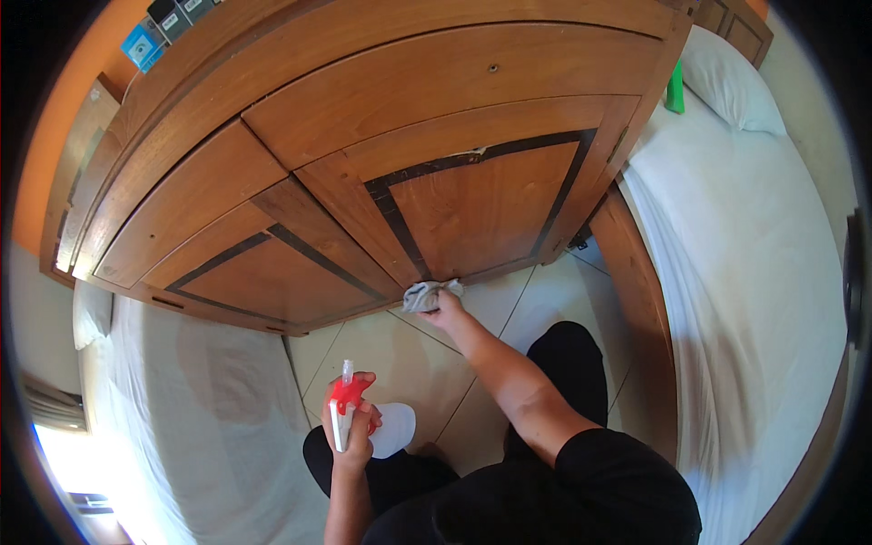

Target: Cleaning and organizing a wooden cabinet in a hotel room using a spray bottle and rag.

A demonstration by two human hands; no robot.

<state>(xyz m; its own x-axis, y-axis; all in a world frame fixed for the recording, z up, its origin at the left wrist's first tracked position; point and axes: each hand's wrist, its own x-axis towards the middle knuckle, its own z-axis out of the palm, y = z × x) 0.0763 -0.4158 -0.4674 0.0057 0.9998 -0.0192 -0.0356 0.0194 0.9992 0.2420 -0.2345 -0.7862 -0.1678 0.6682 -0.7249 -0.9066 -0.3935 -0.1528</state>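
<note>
My left hand (353, 436) grips a spray bottle by its red and white trigger head (347, 402). The bottle's white body (394, 430) shows to the right of my fingers, tilted above my bent knee. Stretched forward, my right hand (446, 310) holds a crumpled grey cloth (425, 297) against the bottom edge of a wooden cabinet (477, 211). The cloth lies just below the right-hand door panel (490, 204), which has a dark inlaid border. Part of that border looks chipped along the top. My right fingertips are partly hidden by the cloth.
Beds with white sheets stand on the left (225, 402) and the right (749, 272). A wooden bed frame (640, 293) edges the right side. Small boxes (144, 44) sit on the cabinet top. A green object (674, 90) rests by a pillow (732, 82). Pale tiles (436, 368) cover the floor.
</note>
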